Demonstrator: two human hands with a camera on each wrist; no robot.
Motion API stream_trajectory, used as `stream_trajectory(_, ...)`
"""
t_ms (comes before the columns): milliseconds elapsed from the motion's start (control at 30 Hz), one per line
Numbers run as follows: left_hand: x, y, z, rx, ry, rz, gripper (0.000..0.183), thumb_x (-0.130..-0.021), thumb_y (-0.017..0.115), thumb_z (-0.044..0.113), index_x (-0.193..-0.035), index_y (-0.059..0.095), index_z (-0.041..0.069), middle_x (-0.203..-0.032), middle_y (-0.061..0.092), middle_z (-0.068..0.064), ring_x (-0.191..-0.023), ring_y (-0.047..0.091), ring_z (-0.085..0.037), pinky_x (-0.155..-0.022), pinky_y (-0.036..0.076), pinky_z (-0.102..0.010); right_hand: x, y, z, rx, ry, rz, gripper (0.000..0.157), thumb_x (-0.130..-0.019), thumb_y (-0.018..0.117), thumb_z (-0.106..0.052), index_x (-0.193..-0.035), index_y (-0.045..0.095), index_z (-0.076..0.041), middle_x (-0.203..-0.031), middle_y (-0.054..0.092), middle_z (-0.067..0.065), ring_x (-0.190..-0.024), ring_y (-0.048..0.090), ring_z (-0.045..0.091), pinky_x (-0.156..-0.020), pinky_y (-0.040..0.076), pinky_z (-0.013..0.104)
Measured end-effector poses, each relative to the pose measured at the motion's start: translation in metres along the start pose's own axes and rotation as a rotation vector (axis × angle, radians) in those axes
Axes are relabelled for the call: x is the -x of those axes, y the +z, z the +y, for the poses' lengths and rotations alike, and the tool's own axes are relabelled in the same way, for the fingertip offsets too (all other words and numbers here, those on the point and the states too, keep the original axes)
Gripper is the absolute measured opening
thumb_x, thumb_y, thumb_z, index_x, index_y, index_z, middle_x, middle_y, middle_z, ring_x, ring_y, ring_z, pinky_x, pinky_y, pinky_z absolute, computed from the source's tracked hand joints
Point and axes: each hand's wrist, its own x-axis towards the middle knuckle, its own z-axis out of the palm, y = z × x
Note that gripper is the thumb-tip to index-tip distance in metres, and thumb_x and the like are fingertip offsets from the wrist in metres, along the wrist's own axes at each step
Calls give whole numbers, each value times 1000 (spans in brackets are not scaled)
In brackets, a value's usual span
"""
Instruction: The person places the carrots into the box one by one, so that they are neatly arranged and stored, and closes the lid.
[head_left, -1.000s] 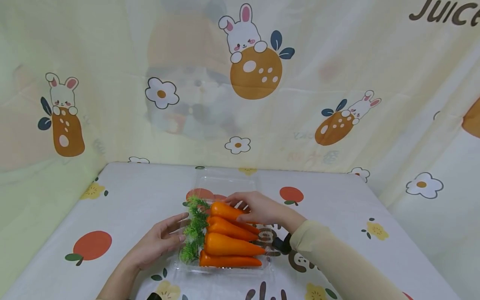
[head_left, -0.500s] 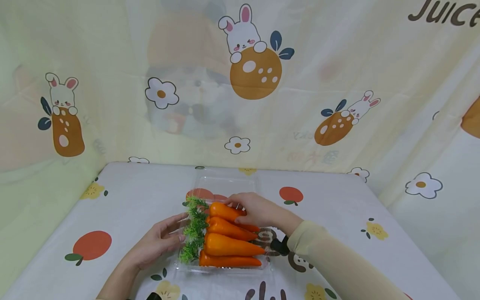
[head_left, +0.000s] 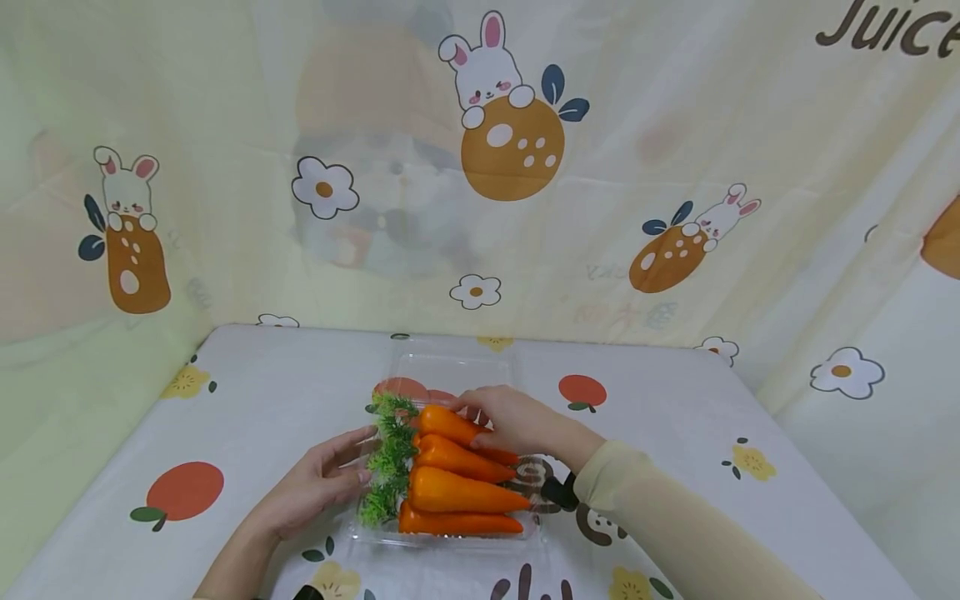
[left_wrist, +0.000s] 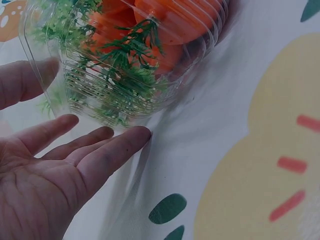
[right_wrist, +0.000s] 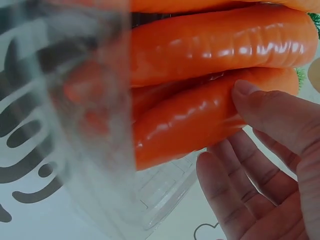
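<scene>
A clear plastic clamshell container [head_left: 450, 540] lies with its lid folded back on the table, holding several orange carrots [head_left: 468, 489] with green leafy tops [head_left: 390, 458] to the left. My right hand [head_left: 517, 421] reaches over the farthest carrot [right_wrist: 190, 125]; its thumb presses on top while the fingers lie along the far side. At the container's left end is my left hand [head_left: 318, 483], with fairly straight fingers [left_wrist: 115, 155] beside the wall and its thumb [left_wrist: 30, 82] at the rim. The right fingertips are hidden by the carrot in the head view.
The clear lid [head_left: 453, 367] extends toward the back of the table. A white cloth printed with fruit and flowers covers the table [head_left: 660, 392]. Behind it hangs a cream curtain [head_left: 405, 242] with bunny prints.
My right hand and the farthest carrot have shifted very slightly left since a second ago. The left hand stays in place at the container's end.
</scene>
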Motion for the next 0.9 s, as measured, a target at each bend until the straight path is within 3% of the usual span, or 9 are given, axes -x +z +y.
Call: stream_trajectory(900,0,1,0,13,-1,-5,74,-101,61,16,-159,22,-6,-161,26,-36,-143,41,-52,-102,56,-34,10,-7,11,-115,91,-4,41,-92,74,-10,-132,65,-9,-112,70,6,-99,66,21,-88,60,37)
